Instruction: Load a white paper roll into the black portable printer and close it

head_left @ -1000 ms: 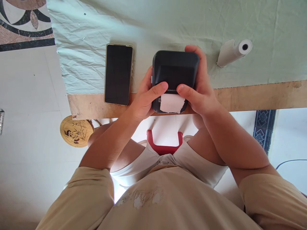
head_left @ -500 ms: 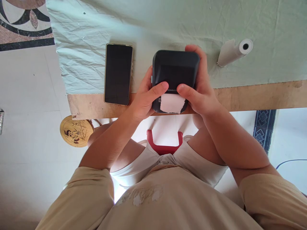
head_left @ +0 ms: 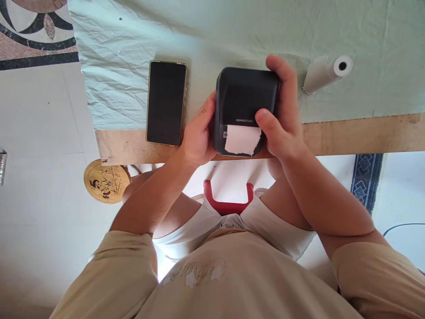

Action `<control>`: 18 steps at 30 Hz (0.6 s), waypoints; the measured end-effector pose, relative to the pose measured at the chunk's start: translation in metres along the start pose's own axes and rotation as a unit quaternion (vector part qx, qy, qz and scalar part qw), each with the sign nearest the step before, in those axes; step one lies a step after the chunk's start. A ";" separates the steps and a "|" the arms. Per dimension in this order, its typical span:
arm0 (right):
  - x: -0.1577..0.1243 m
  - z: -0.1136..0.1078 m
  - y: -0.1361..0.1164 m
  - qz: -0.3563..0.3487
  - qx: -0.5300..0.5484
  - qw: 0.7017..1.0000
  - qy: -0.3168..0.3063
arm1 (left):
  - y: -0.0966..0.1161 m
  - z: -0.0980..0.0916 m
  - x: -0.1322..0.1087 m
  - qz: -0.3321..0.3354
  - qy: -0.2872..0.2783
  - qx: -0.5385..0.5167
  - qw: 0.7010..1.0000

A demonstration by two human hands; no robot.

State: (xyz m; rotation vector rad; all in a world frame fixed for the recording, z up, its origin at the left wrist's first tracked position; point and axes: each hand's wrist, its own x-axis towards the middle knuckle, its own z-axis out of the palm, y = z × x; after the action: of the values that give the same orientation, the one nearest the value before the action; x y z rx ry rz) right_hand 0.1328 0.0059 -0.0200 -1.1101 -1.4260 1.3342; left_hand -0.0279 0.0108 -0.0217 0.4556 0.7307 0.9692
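A black label printer [head_left: 247,95] marked NIIMBOT is held over the table's front edge. White paper [head_left: 243,139] with a torn end sticks out of its slot toward me. My left hand [head_left: 201,133] grips the printer's left side, the thumb lying along that side and the other fingers hidden behind or below. My right hand [head_left: 283,119] is closed round the right side, its thumb on the top near the lettering and its index finger at the far right corner.
A phone [head_left: 166,103] with a dark screen lies left of the printer. On the right stands a white paper roll [head_left: 327,74], partly unwound. Green cloth [head_left: 206,26] covers the table, leaving a bare wooden edge [head_left: 352,133]. Below left is a round stool [head_left: 106,181] with a panda picture.
My left thumb has come off the printer's top and moved to its left side. The printer has shifted slightly right in view, and my right index finger is raised a little at the corner.
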 end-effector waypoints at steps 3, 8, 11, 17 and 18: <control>0.001 -0.001 0.003 -0.097 -0.076 0.990 0.069 | 0.000 0.000 0.000 -0.005 0.037 -0.002 0.999; 0.008 -0.004 0.009 -0.145 -0.104 0.984 0.008 | 0.003 0.003 -0.003 -0.018 0.048 -0.027 0.998; 0.011 -0.007 0.013 -0.172 -0.106 0.979 -0.006 | 0.003 0.002 -0.003 0.001 0.031 -0.031 0.999; 0.010 -0.015 0.006 -0.181 -0.162 0.969 -0.034 | 0.002 0.005 -0.004 0.026 -0.027 -0.059 0.998; 0.009 -0.015 0.002 -0.184 -0.181 0.966 -0.025 | 0.003 0.007 -0.004 0.027 -0.040 -0.068 0.997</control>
State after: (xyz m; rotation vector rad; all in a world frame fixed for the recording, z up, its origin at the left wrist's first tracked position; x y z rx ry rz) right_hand 0.1456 0.0184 -0.0209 -0.9762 -1.8594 0.8643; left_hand -0.0263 0.0082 -0.0139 0.3951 0.5785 1.0389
